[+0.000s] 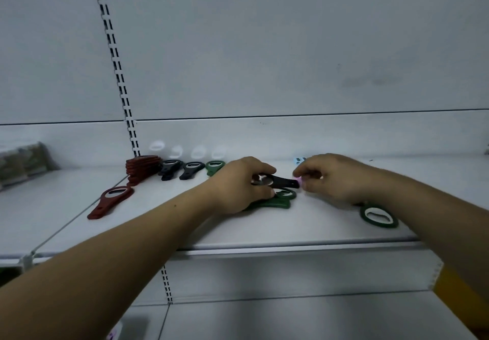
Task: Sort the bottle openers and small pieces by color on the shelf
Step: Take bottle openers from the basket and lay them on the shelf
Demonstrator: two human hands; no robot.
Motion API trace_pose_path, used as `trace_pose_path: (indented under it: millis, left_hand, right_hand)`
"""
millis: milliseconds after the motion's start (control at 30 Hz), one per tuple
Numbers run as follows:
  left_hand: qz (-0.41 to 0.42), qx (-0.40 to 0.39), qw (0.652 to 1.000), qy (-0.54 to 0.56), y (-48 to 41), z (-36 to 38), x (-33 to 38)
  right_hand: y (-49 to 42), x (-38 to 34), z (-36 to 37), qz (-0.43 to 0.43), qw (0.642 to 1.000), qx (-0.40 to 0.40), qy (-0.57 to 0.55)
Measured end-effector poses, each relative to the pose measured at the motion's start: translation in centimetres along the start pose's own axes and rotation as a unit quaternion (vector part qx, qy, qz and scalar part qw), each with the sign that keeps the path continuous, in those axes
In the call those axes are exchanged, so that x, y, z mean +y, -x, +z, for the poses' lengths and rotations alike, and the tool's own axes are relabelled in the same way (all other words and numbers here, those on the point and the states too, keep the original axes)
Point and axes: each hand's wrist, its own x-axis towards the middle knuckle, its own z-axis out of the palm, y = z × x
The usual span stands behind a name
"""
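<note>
Mid-sort: left hand (238,184) grips a black opener (281,181), right hand (334,178) pinches a pink piece (298,180). The opener likely goes to the back-edge black pair (170,168).

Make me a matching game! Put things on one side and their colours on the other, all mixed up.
Things
1. stack beside the post
2. held opener, in the left hand
3. front opener, by the right wrist
4. piece pinched by the right hand

Colours
A. green
B. pink
C. red
D. black

Pairs: 1-C, 2-D, 3-A, 4-B
</note>
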Motion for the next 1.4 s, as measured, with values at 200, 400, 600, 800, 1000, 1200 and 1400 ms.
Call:
trace_pose_path:
  millis: [200,400,600,800,1000,1200,1400]
  left_hand:
    - [0.002,-0.023,1.000,0.001,0.1,0.6,0.3]
    - [0.011,-0.038,0.999,-0.023,-0.4,1.1,0.8]
    - [-0.017,-0.005,1.000,-0.006,-0.1,0.0,0.0]
    - [-0.110,-0.036,0.993,-0.013,1.5,-3.1,-2.3]
    - [-0.143,-0.074,0.983,-0.085,3.9,-4.2,-3.6]
    - [-0.106,-0.106,0.986,-0.076,5.4,-4.6,-3.0]
    - [-0.102,0.031,0.988,0.107,3.7,-3.0,-2.7]
  right_hand:
    - [2.7,4.9,-5.2,0.155,0.980,-0.112,0.048]
    - [1.7,4.8,-2.1,0.108,0.993,-0.042,0.037]
    - [1.3,3.2,-1.5,0.075,0.995,-0.037,0.047]
    - [0.9,0.1,0.2,-0.004,1.000,0.019,0.015]
    - [-0.5,-3.4,2.1,-0.055,0.994,-0.067,0.059]
    - [-1.6,-2.4,1.3,-0.032,0.998,0.006,0.048]
    - [-1.3,-3.7,2.1,-0.058,0.995,0.067,-0.043]
